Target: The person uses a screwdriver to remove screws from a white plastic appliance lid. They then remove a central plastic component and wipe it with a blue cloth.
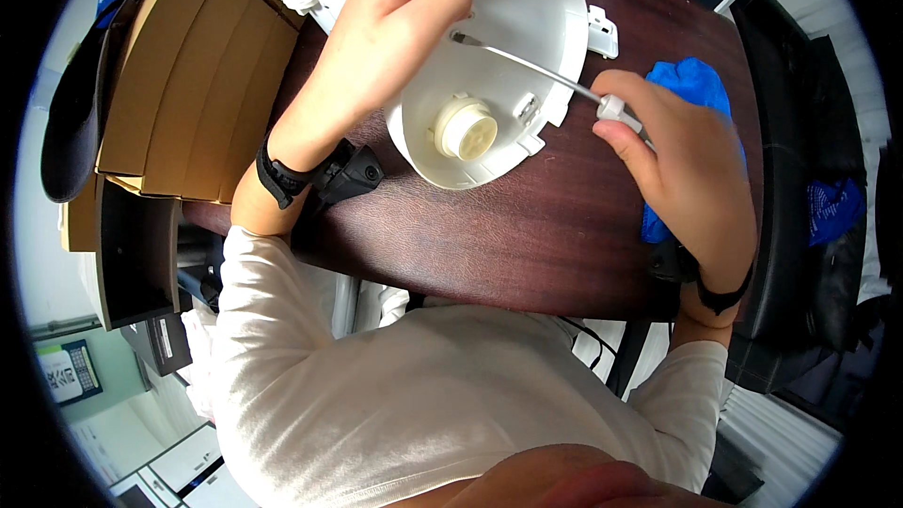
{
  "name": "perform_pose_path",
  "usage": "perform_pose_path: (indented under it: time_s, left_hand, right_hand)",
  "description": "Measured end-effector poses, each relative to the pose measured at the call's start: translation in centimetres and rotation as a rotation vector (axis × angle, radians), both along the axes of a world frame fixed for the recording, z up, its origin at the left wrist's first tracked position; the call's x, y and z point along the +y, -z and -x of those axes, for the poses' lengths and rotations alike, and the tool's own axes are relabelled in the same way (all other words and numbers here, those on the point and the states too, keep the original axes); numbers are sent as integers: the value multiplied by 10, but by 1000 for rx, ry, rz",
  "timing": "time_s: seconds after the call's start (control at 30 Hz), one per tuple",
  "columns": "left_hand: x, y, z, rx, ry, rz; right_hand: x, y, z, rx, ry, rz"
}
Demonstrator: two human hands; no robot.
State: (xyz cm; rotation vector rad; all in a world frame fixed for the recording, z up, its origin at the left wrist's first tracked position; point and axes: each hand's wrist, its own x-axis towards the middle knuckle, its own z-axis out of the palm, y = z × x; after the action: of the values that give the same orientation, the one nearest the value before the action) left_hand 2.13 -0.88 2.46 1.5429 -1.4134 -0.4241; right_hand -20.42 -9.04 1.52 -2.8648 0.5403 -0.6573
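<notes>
Standing packed side by side at the left, the cardboard boxes (188, 85) flank the dark red-brown worktop (451, 254), whose front middle lies bare before the person. Next comes the left hand (404, 23), bent over the upper left edge of a white plastic shell (508, 99); its grip looks closed on that edge, though some fingertips are hidden, and it probably steadies the shell against the push of the tool. The shell sits at the far middle of the worktop, its hollow side turned toward the person, likely so that the inside can be seen and reached. Low in the hollow, a cream round fitting (467, 136) stands out from the wall, well clear of the tool. Across the hollow slants a screwdriver (536, 66), its tip at a small dark opening near the left thumb; whether it has gone in, I cannot tell. Farther right, the right hand (687, 150) has a narrow grip around the pale handle, thumb and forefinger toward the shaft, a hold that seems suited to aiming the tip. Partly under that hand lies a blue cloth (691, 85), beside the shell rather than beneath it.
</notes>
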Motion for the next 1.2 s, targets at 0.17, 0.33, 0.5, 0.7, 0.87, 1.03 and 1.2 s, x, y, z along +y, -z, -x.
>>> perform_pose_path:
  time_s: [0.17,0.33,0.5,0.7,0.87,1.03,1.2]
  left_hand:
    - [-1,2,-1,-4,42,-5]
    - [1,-2,-1,-7,37,-44]
    - [-3,-1,-1,-3,53,10]
    - [-1,0,-5,-44,-13,156]
    - [1,-6,-5,55,40,190]
    - [4,-7,-2,269,124,173]
    - [0,0,-13,244,133,190]
  right_hand:
    - [-1,-4,3,-40,-9,-239]
    - [0,-26,9,176,-3,-1005]
    - [6,-29,12,80,0,-1237]
    - [0,-26,3,119,-39,-1354]
    - [0,-22,2,97,-133,-1393]
    - [2,-20,2,63,-149,-1390]
    - [2,-19,1,81,-186,-1423]
